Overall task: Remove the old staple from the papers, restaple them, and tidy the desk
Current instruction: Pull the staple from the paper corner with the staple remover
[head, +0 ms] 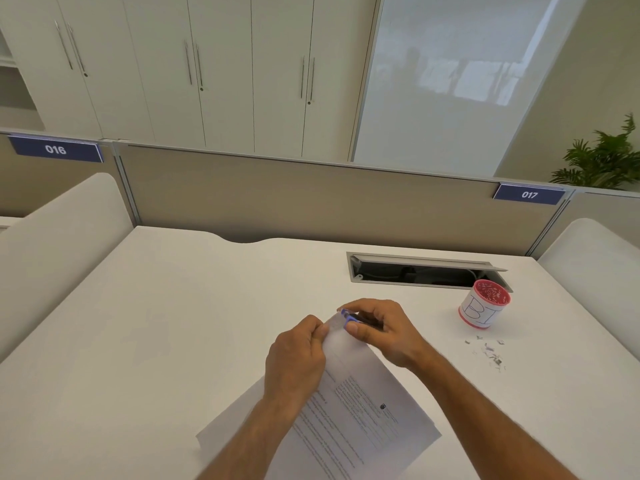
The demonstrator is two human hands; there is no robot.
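Printed white papers (pixel 360 403) lie at an angle on the white desk (pixel 173 323), their far corner lifted. My left hand (pixel 298 355) pinches that corner between thumb and fingers. My right hand (pixel 377 327) grips a small blue and black stapler (pixel 349 317) whose tip sits at the same corner. The staple itself is hidden by my fingers. Several loose metal staple bits (pixel 488 351) are scattered on the desk to the right, just in front of a small red cup (pixel 485 303) with a white label, which holds more bits.
An open grey cable tray (pixel 422 270) is set into the desk behind the cup. A beige partition (pixel 311 202) closes the far edge. White side panels stand at left (pixel 62 237) and right (pixel 595 251).
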